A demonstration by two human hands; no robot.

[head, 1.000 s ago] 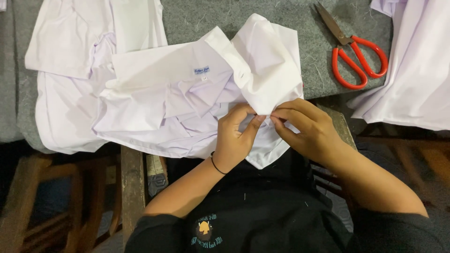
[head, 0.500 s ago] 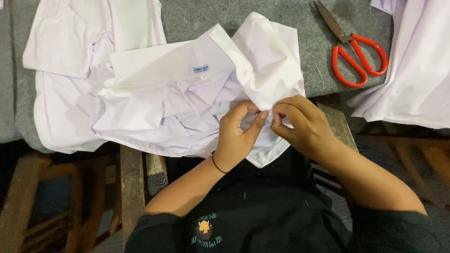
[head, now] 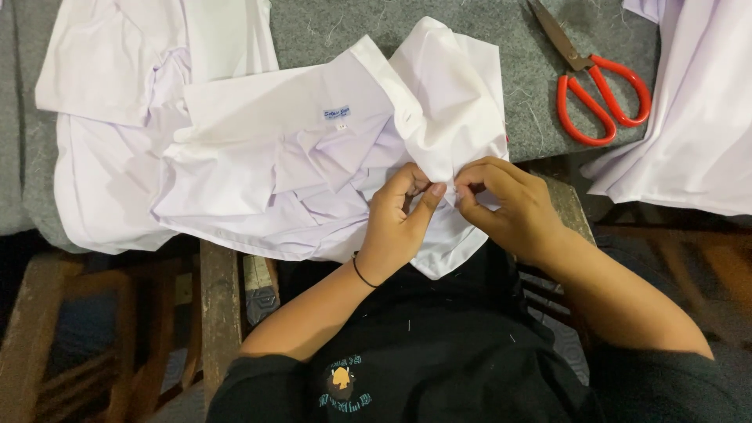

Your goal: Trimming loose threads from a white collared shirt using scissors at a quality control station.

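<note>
Head view: left hand [head: 401, 223] and right hand [head: 501, 205] both pinched shut on the near edge of the white shirt [head: 313, 164], fingertips almost meeting. Shirt lies crumpled on grey felt table [head: 470, 23], centre. Red-handled scissors [head: 595, 86] far right, well apart. More white cloth [head: 697, 117] at right edge.

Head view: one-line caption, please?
Both hands, left and right, pinch a white cotton shirt near red-handled scissors.

Black top with small chest emblem; thin black band on left wrist [head: 363, 272].
</note>
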